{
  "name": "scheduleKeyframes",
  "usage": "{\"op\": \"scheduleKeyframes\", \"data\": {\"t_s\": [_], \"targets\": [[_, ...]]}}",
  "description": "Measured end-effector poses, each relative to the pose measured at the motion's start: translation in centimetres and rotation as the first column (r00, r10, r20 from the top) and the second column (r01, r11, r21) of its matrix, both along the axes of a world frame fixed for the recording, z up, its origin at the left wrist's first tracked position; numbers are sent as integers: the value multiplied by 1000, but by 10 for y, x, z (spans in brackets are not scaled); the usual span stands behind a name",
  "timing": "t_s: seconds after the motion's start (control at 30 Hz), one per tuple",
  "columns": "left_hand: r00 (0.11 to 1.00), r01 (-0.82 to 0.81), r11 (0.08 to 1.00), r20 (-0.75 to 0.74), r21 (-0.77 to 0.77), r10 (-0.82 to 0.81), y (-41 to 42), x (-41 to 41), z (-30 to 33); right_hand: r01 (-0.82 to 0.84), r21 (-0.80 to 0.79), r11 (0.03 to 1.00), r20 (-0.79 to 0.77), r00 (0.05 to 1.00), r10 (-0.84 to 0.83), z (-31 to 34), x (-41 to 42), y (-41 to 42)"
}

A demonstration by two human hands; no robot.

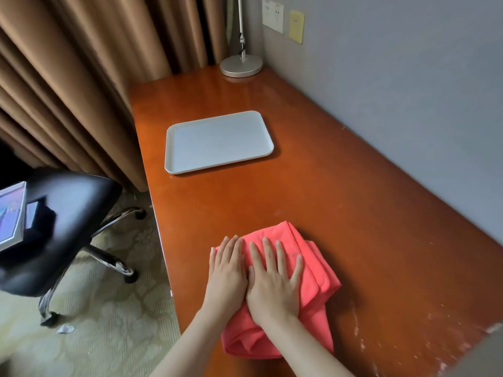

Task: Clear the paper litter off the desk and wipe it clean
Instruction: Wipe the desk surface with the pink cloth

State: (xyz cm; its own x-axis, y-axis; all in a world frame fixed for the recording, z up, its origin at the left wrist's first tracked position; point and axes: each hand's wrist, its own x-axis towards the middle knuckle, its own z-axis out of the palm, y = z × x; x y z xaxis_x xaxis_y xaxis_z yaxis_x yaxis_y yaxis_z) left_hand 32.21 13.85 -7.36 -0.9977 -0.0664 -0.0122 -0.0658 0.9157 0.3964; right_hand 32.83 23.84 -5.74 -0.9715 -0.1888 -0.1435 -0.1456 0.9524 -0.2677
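Both hands flat, fingers straight, side by side on folded pink cloth [304, 270]: left hand [228, 270], right hand [275, 281]. No grip curl. Cloth on tabletop [353, 191] near front edge; white tray [217, 141] well apart.

Brown curtains [68, 85] hang beside a grey wall [394, 77]. A black chair [62, 227] stands on the pale carpet [109, 322].

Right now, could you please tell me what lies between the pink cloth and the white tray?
Only bare desk separates the cloth from the tray, seen in the head view.
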Motion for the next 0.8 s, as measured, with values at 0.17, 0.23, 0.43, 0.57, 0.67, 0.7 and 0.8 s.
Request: {"op": "scheduleKeyframes", "data": {"t_s": [0.17, 0.23, 0.43, 0.57, 0.67, 0.7, 0.8], "targets": [[975, 223, 975, 9, -5, -223, -33, -95, -1, 226, 45, 973, -67, 972, -223, -11, -69, -35], [958, 288, 958, -11, 4, -288, -40, -133, -2, 301, 33, 953, -81, 951, -298, -12, -97, -46], [957, 288, 955, -46, 69, -286, -79, -194, -3, 311, -31, 950, -80, 946, -313, -13, -162, -83], [970, 240, 970, -40, 43, -239, -112, -205, -2, 254, -38, 967, -72, 964, -256, -13, -180, -113], [982, 185, 982, -52, 43, -183, -134, -201, -2, 203, -32, 979, -69, 976, -205, -14, -182, -133], [986, 162, 985, -55, 60, -159, -140, -198, -2, 186, -34, 982, -68, 980, -188, -14, -181, -139], [991, 122, 990, -60, 72, -118, -158, -194, -2, 153, -45, 987, -52, 987, -155, -14, -180, -158]]}}
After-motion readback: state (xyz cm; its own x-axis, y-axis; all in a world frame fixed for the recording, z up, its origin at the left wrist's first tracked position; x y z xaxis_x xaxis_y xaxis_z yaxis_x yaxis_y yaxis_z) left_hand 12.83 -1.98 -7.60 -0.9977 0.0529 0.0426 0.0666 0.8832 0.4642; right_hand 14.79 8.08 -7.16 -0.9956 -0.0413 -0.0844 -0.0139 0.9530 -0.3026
